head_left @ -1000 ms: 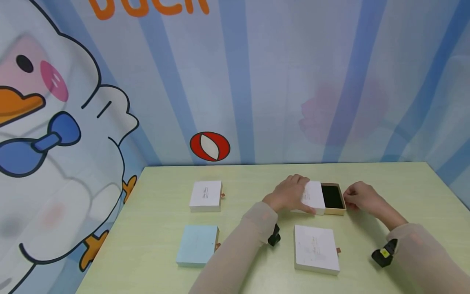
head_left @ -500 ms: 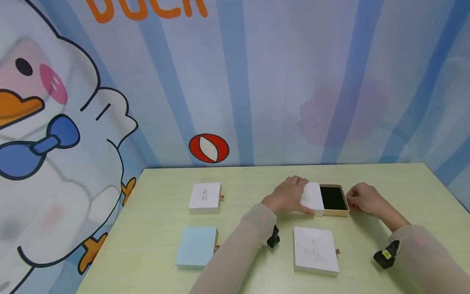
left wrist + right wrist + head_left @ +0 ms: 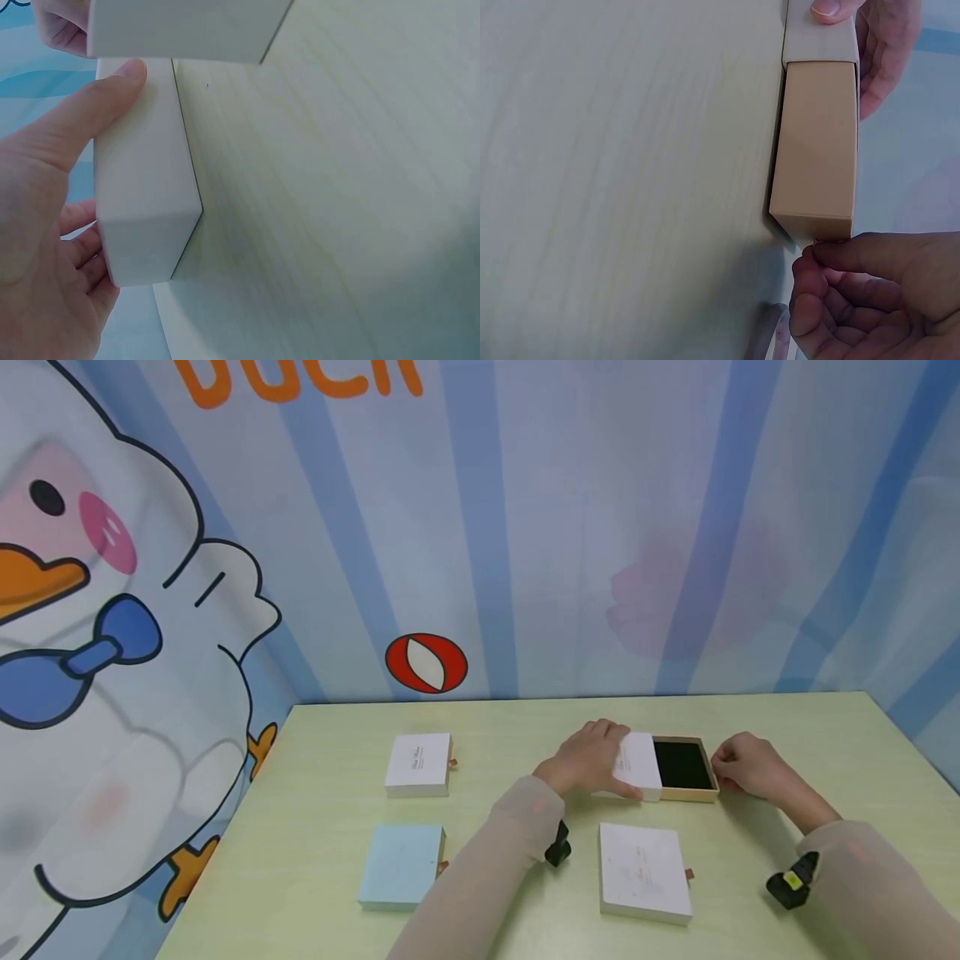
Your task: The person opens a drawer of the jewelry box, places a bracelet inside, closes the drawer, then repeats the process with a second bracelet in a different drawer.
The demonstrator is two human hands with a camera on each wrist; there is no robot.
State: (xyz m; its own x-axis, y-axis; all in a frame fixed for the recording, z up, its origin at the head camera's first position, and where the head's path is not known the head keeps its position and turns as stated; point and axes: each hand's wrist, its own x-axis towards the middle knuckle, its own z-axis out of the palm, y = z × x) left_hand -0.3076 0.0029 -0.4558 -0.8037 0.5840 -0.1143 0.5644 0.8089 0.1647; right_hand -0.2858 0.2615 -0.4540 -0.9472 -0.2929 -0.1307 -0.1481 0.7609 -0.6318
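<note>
A white drawer box (image 3: pixel 637 762) lies at the back right of the table, its tan inner tray (image 3: pixel 687 794) with a dark lining slid partway out to the right. My left hand (image 3: pixel 588 757) grips the white sleeve from its left end; in the left wrist view the thumb (image 3: pixel 120 90) presses the front side and the fingers reach behind. At the tray's outer end, my right hand (image 3: pixel 750 766) pinches with thumb and forefinger, as the right wrist view shows at the tan end wall (image 3: pixel 817 225). Whatever tab they pinch is hidden between the fingertips.
Nearer me sits a larger white box (image 3: pixel 645 872) with a small brown ribbon tab. A smaller white box (image 3: pixel 418 764) and a light blue box (image 3: pixel 402 866) are on the left, both tabbed too. A printed duck backdrop (image 3: pixel 555 527) rises behind the table (image 3: pixel 525 893).
My right hand has moved a little right, and the tray has slid further out of the sleeve. The left hand keeps its grip on the sleeve.
</note>
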